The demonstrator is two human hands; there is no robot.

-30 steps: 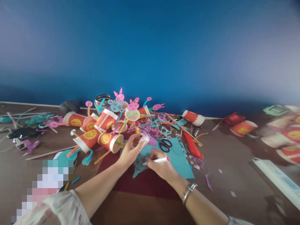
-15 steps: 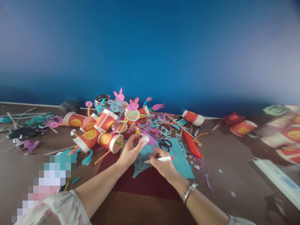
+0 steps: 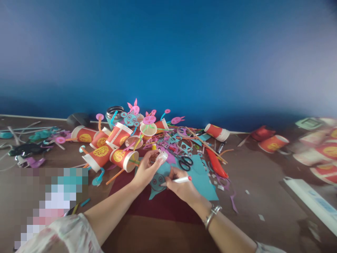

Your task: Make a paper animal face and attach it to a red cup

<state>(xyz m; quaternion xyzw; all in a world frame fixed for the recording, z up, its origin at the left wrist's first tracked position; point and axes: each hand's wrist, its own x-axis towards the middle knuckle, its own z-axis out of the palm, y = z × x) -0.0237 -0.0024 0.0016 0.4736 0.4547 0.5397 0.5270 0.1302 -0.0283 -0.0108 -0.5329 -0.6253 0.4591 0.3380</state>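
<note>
My right hand (image 3: pixel 179 182) grips a white marker (image 3: pixel 181 180) with a red end, its tip against a blue paper cutout (image 3: pixel 155 193). A round face with two eyes is drawn on that cutout, which has a pointed lower corner. My left hand (image 3: pixel 149 167) rests over the cutout's upper left part with curled fingers. A whitish thing shows at its thumb, too blurred to name. Under the cutout lies a dark red sheet (image 3: pixel 142 209). Black-handled scissors (image 3: pixel 185 163) lie just beyond my right hand, on a blue paper sheet (image 3: pixel 204 179).
Red paper cups (image 3: pixel 97 156) with straws and paper faces crowd the left and back. Paper scraps (image 3: pixel 181 138) are heaped behind my hands. A red pouch (image 3: pixel 217 165) lies to the right. Farther right are more red cups (image 3: pixel 273 143) and a white power strip (image 3: pixel 313 200).
The marker has shifted slightly left across the drawn face, together with my right hand. My left hand stays in place.
</note>
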